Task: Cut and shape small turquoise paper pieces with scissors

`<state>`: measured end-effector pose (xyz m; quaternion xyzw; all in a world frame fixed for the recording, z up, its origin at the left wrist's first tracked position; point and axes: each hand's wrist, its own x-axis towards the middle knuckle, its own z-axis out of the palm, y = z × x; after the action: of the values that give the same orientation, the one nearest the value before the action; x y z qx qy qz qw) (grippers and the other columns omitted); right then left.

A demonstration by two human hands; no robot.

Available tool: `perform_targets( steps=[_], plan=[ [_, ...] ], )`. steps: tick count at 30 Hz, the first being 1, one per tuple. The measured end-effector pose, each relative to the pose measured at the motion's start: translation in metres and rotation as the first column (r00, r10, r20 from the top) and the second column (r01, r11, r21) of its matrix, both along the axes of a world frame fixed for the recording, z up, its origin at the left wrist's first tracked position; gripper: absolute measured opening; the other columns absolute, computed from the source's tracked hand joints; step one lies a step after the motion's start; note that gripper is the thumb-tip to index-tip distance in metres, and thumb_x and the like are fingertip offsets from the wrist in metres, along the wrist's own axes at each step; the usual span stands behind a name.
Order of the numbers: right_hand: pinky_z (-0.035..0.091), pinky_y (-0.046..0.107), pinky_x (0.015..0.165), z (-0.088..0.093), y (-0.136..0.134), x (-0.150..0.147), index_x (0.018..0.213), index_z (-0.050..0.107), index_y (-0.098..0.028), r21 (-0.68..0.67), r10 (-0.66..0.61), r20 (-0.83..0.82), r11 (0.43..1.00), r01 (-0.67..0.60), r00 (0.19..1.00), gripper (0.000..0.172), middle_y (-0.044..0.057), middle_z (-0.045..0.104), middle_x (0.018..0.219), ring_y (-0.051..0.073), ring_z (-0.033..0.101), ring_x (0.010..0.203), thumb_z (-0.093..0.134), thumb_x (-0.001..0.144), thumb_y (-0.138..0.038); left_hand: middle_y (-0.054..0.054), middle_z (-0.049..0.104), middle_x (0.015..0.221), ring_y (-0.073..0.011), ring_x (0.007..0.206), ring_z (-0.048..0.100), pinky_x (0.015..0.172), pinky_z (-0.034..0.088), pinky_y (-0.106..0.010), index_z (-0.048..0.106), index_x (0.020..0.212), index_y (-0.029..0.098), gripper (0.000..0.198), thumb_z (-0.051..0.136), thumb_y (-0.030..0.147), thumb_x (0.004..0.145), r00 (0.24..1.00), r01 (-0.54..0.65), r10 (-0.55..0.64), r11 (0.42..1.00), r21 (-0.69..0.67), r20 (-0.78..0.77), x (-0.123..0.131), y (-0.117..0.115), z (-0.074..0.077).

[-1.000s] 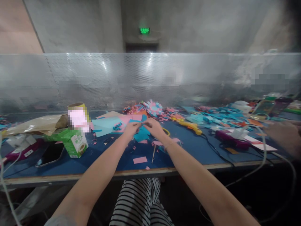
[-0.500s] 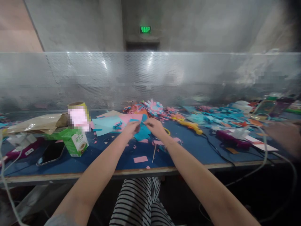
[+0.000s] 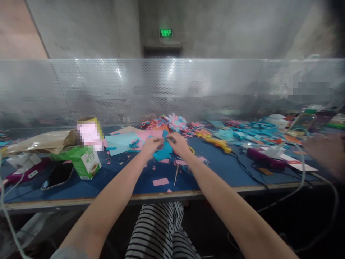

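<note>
Over the blue tabletop, my left hand (image 3: 153,145) is closed in a pinch, its fingertips pointing right; whatever they hold is too small to make out. Close beside it, my right hand (image 3: 178,144) also pinches, thumb and finger meeting at a small blue paper piece (image 3: 165,134). Beneath and between the hands lies larger blue paper (image 3: 163,154). Pink paper (image 3: 147,135) and a light-blue sheet (image 3: 121,142) spread out behind and left of my left hand, with a small curled blue paper piece (image 3: 134,143) on top.
A pink-and-blue paper flower (image 3: 176,122) sits behind the hands. To the right lie a yellow glue gun (image 3: 219,144), blue paper scraps (image 3: 250,131) and a purple power strip (image 3: 265,160). On the left stand a green box (image 3: 86,163) and a phone (image 3: 58,175). Another person's blurred hand (image 3: 325,153) shows far right.
The blue strip that showed above my left fingers is no longer visible there. My left hand has turned slightly and its fingertips point more to the right; the right hand stays nearly in place.
</note>
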<state>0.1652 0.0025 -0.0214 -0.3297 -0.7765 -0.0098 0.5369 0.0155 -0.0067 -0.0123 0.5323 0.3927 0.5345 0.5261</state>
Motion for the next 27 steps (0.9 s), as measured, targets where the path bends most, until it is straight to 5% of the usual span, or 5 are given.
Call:
perform_targets(
  steps=[5, 15, 27],
  plan=[
    [0.046, 0.030, 0.067, 0.0003, 0.0014, -0.0003, 0.078, 0.063, -0.018, 0.006, -0.011, -0.046, 1.000, 0.011, 0.999, 0.012, 0.007, 0.059, 0.082, 0.018, 0.054, 0.079, 0.052, 0.075, -0.021, 0.000, 0.057, 0.056, -0.0088, 0.055, 0.052, 0.063, 0.043, -0.026, 0.063, 0.067, 0.012, 0.027, 0.074, 0.030, 0.050, 1.000, 0.010, -0.011, 0.999, 0.048, 0.006, 0.0013, -0.0005, -0.0010],
    [0.046, 0.027, 0.059, 0.0043, -0.0015, 0.0025, 0.066, 0.064, -0.018, -0.248, -0.016, -0.163, 0.968, -0.026, 0.986, 0.015, 0.002, 0.065, 0.066, 0.015, 0.058, 0.063, 0.055, 0.070, -0.030, -0.001, 0.061, 0.059, -0.0104, 0.056, 0.053, 0.057, 0.042, -0.023, 0.067, 0.072, 0.016, 0.016, 0.066, 0.025, 0.059, 0.966, 0.020, 0.035, 0.978, 0.207, -0.256, -0.0041, 0.0034, -0.0025],
    [0.047, 0.027, 0.063, 0.0042, -0.0023, 0.0030, 0.072, 0.064, -0.019, -0.187, -0.009, -0.073, 0.982, -0.005, 0.997, 0.015, 0.003, 0.066, 0.073, 0.016, 0.060, 0.068, 0.050, 0.074, -0.023, -0.002, 0.061, 0.063, -0.0108, 0.058, 0.056, 0.061, 0.044, -0.026, 0.062, 0.070, 0.013, 0.029, 0.075, 0.025, 0.047, 0.999, 0.009, -0.007, 1.000, 0.023, -0.047, 0.0047, -0.0059, 0.0008]
  ],
)
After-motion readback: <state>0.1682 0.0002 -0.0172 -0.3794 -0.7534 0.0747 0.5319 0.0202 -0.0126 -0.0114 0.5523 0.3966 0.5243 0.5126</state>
